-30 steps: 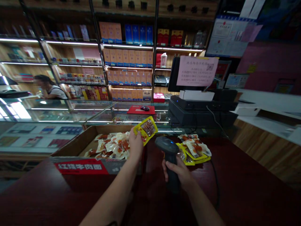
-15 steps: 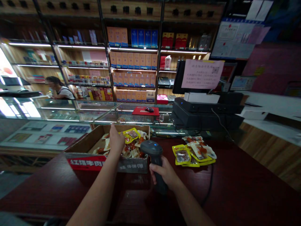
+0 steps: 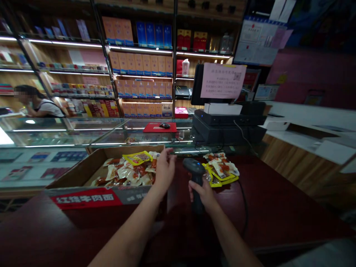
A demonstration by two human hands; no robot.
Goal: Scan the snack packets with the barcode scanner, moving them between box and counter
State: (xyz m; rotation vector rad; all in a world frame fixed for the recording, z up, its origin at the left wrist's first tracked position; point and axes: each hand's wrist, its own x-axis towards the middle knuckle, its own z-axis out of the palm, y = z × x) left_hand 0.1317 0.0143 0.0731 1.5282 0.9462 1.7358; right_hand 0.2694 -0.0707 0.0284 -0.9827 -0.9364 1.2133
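My right hand (image 3: 204, 193) is wrapped round the handle of a black barcode scanner (image 3: 194, 167), which it holds upright over the table with a small blue light on top. My left hand (image 3: 165, 168) is over the right end of an open cardboard box (image 3: 83, 198), fingers stretched out and apart, nothing visible in them. Inside the box lie several clear-and-white vacuum-packed snack packets (image 3: 129, 172) with reddish-brown contents. A yellow snack packet (image 3: 137, 158) rests on top of them. Just beyond the scanner, a pile of yellow and white snack packets (image 3: 222, 168) sits on the table.
The dark red table (image 3: 272, 207) carries the box and the pile; a black cable (image 3: 245, 207) runs across it. Behind stand a glass counter (image 3: 111, 135) with a mouse (image 3: 164, 125) on a red pad, and a monitor (image 3: 198, 83) with a pink notice. A person (image 3: 41, 104) sits far left.
My left hand has moved right, from above the packets to the box's right end. The scanner has shifted right towards the pile. The view has turned right.
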